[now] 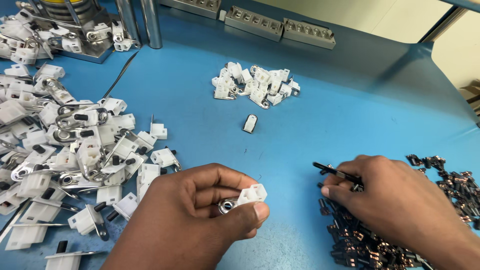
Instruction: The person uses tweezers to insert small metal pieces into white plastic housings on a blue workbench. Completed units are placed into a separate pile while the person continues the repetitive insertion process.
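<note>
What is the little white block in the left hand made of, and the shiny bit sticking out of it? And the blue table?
The white block looks like matte moulded plastic: even white colour, crisp square edges. The shiny tab looks like bright metal, since it glints silver and has a punched hole. The blue table seems covered with a smooth, slightly glossy mat, maybe rubber or vinyl; its soft sheen suggests that, though it's hard to tell.

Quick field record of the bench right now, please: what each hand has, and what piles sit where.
Left hand: pinches a white plastic block with metal clip between thumb and fingers
Right hand: rests on the dark small-parts pile, fingertips on a thin black piece
Left side: large white-block heap
Centre back: small white-block cluster, one loose piece in front
Surface: blue bench top
Rear edge: grey metal fixtures
</note>
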